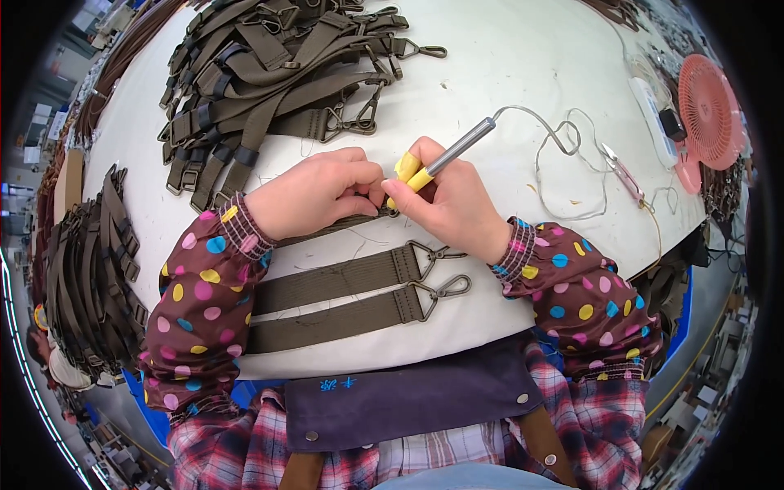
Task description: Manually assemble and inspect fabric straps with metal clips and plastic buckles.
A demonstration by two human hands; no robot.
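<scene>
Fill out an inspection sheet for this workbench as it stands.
Surface: white table, bare in the middle.
Job's things: olive strap under both hands; two finished straps with clips below.
Clutter: strap pile at top, more straps on the left, pink fan, small snips.
Grips: left hand pins the strap; right hand holds a pen-shaped heat tool.
Cables: tool's grey cord loops right.
Surroundings: blurred workshop floor.
</scene>
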